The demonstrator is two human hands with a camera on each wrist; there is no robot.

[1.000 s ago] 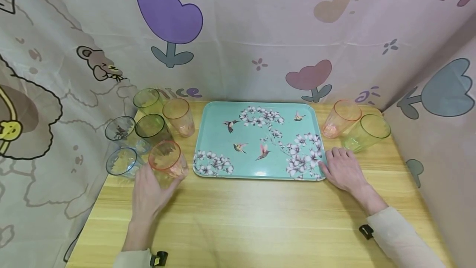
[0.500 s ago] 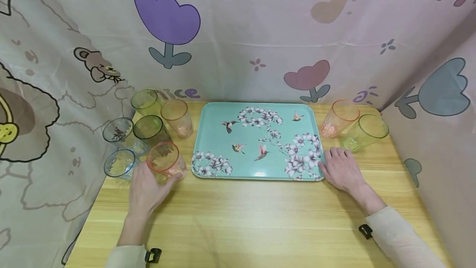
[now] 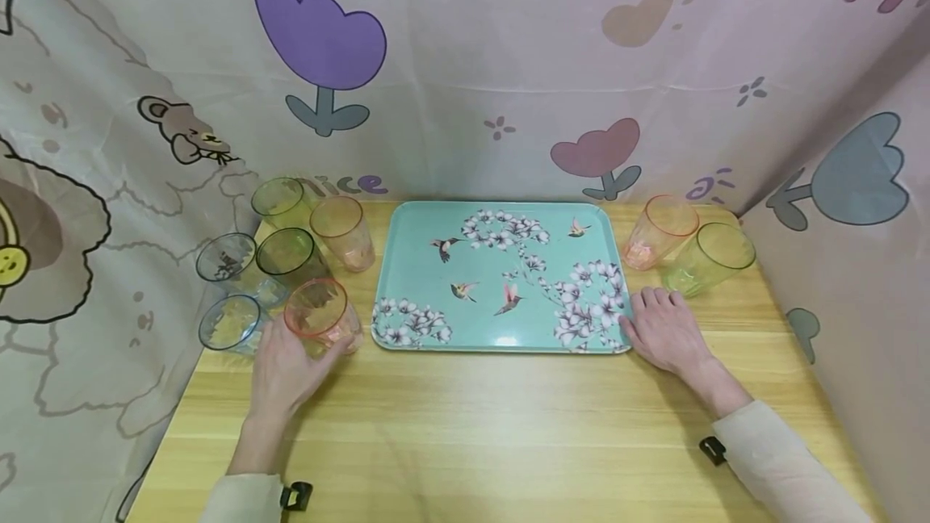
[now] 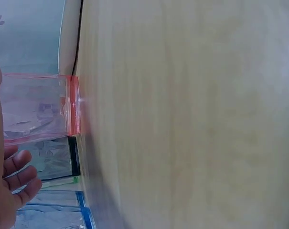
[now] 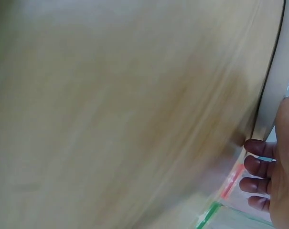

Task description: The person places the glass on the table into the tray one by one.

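Observation:
In the head view my left hand [image 3: 283, 370] grips a clear orange-red-rimmed tumbler [image 3: 320, 313], thumb on its right side and fingers on its left. The left wrist view has the same tumbler [image 4: 37, 109] between thumb and fingers, standing on the table. My right hand [image 3: 668, 329] rests at the front right corner of a turquoise tray [image 3: 501, 289] printed with flowers and birds, its thumb at the rim. In the right wrist view the fingers [image 5: 254, 184] are loosely bent and hold nothing.
Left of the tray stand more tumblers: blue [image 3: 231, 323], grey-blue [image 3: 227, 258], dark green [image 3: 294, 257], yellow-green [image 3: 278, 202] and orange [image 3: 341, 228]. An orange tumbler [image 3: 657, 232] and a green one [image 3: 708, 261] stand to its right. A printed curtain [image 3: 450, 63] closes the back and sides.
The whole scene shifts slightly left as the head view moves. My left thumb settles lower on the front of the tumbler, and its forearm turns a little. The right hand stays at the tray corner.

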